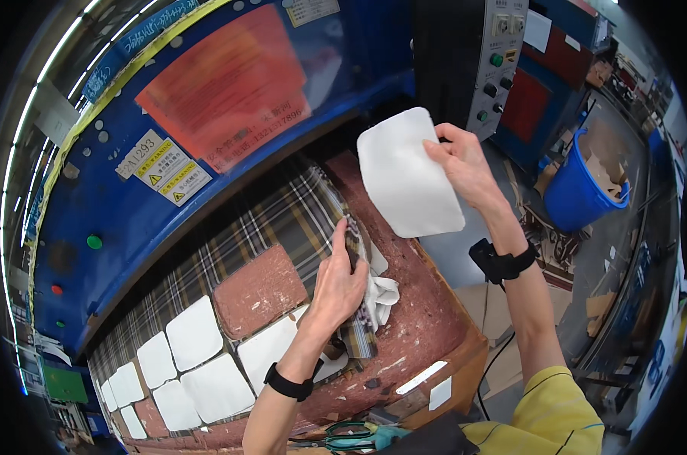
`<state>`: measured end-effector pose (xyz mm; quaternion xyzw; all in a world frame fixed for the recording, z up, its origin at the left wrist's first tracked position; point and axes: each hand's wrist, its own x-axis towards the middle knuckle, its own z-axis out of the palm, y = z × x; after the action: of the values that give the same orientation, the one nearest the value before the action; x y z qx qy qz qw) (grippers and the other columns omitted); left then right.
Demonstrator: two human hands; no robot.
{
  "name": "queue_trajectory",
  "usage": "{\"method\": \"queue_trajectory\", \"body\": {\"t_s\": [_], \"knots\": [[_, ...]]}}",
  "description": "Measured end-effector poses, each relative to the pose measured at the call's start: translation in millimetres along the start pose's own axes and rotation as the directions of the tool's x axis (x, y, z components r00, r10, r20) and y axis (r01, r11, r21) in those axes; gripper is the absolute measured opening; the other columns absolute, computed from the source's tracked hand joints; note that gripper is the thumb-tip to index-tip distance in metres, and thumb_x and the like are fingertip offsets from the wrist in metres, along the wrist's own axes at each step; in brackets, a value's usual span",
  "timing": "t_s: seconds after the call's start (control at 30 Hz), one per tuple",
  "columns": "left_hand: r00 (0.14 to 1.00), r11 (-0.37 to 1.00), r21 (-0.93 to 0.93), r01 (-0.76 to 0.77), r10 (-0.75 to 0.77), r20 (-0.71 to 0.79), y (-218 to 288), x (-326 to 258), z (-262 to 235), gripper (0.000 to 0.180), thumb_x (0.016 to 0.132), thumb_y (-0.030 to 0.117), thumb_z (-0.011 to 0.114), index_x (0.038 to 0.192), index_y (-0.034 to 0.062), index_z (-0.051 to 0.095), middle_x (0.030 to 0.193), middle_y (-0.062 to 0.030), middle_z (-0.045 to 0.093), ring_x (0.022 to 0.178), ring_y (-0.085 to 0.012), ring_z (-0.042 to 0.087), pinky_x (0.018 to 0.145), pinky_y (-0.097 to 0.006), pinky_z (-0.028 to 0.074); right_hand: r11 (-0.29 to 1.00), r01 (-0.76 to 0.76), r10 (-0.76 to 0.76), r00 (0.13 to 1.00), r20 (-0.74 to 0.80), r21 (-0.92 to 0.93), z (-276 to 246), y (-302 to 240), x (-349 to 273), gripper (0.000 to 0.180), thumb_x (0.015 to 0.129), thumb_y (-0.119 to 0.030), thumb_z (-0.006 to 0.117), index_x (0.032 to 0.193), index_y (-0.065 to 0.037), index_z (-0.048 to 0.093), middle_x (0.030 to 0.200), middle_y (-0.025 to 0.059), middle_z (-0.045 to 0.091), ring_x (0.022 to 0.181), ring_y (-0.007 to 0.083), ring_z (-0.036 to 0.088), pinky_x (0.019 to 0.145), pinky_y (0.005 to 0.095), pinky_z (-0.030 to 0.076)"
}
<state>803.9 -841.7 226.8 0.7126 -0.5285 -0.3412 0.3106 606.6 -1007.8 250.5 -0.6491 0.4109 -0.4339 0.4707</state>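
Right hand [465, 163] fingers pinch one white piece [408, 174]; left hand [339, 284] presses plaid fabric [282, 220]; perhaps eight cutouts [195, 334] lie there.

My right hand [465, 163] pinches a plain white cut piece [408, 174]. Under my left hand [339, 280] lies grey, black and white plaid fabric [282, 220] on a mottled reddish-brown board [419, 303].

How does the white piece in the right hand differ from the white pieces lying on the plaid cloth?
The white piece is lifted clear of the bench, pinched at its edge by the right hand; the white pieces on the plaid cloth lie flat. The held one is alone; the others sit in close rows. All are plain white with rounded corners.
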Motion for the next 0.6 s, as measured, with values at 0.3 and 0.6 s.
{"method": "queue_trajectory", "body": {"t_s": [0.3,0.6], "knots": [[0.966,0.902,-0.408,-0.14,0.035,-0.255,-31,-22,-51,0.061,0.088,0.002,0.057,0.145,0.0098,0.039,0.118,-0.0094,0.057,0.093,-0.0146,0.056,0.081,-0.029,0.049,0.975,-0.027,0.0,0.993,0.121,0.221,8,-17,-7,0.022,0.095,-0.009,0.055,0.109,0.008,0.059,0.088,0.0138,0.07,0.077,0.0152,0.067,0.068,0.03,0.053],[0.947,0.917,-0.366,-0.16,0.038,-0.319,-20,-32,-72,0.059,0.093,0.005,0.057,0.148,0.0044,0.034,0.1,-0.0102,0.064,0.082,-0.0115,0.062,0.071,-0.025,0.051,0.986,-0.034,0.059,0.987,0.151,-0.163,110,31,28,0.02,0.083,-0.011,0.061,0.094,0.007,0.063,0.09,0.028,0.067,0.09,0.0386,0.067,0.078,0.0439,0.052]]}}
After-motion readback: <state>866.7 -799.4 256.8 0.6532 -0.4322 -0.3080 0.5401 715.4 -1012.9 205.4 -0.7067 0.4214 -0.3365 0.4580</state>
